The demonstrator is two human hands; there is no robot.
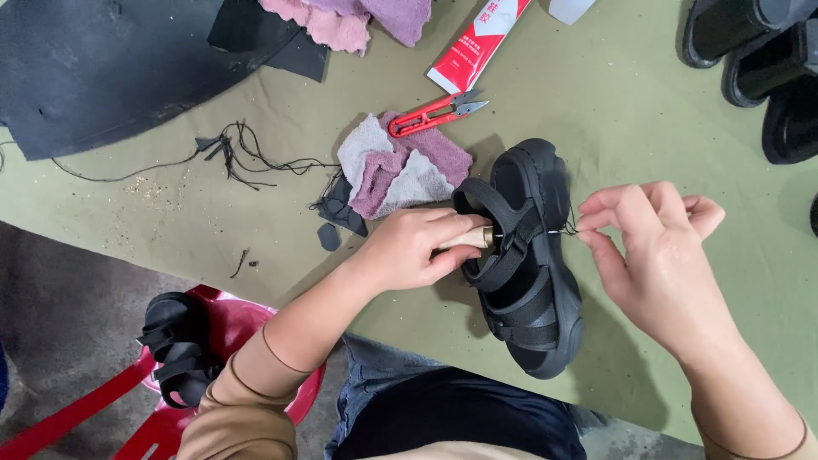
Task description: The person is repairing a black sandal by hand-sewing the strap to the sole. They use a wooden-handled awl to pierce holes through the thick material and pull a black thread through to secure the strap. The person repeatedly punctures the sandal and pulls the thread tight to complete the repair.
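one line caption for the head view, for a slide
Left hand pushes a wooden-handled awl into a black sandal while the right hand pinches black thread at its sole.

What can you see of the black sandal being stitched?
The black sandal is chunky-soled with wide straps, lying on the olive cloth, toe end toward the person. The left hand pushes a wooden-handled awl through its straps; the right hand pinches dark thread at its outer sole edge.

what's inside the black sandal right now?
Inside the black sandal, the left hand pushes a wooden-handled tool under the straps. Its metal tip is covered by the straps. The right hand pinches dark thread at the sole's outer edge.
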